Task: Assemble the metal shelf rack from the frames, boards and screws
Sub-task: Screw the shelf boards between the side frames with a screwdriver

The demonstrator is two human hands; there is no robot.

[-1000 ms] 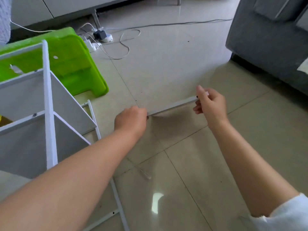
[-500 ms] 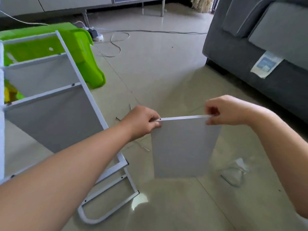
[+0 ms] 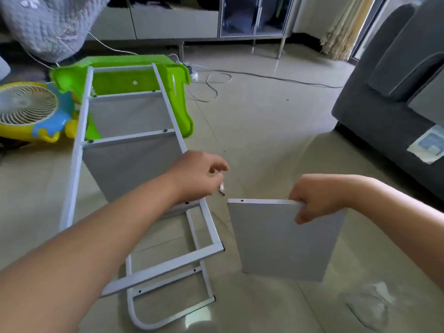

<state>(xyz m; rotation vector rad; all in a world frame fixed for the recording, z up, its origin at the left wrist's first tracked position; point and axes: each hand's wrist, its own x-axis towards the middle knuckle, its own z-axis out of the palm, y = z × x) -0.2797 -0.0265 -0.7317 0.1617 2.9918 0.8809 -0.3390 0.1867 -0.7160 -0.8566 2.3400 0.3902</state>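
Note:
The partly built white rack [image 3: 206, 224] lies on its side on the tiled floor at left, with grey boards fixed between its two frames. My right hand [image 3: 317, 198] grips the top edge of a loose grey board [image 3: 281, 243], which stands upright just right of the rack's lower end. My left hand [image 3: 199, 174] is off the board, fingers loosely curled, hovering over a small silvery piece [image 3: 221, 186] and a black screw [image 3: 222, 194] on the floor. I cannot tell whether the fingers touch the silvery piece.
A green plastic stool [image 3: 177, 97] and a yellow-blue fan [image 3: 26, 109] sit behind the rack. A grey sofa [image 3: 384, 97] fills the right side. Cables and a power strip [image 3: 193, 75] run across the floor beyond. A clear plastic bag [image 3: 367, 306] lies at lower right.
My left hand has let go of the board and moved left and forward toward the small parts on the floor. The right hand now holds the board alone, lower and further right.

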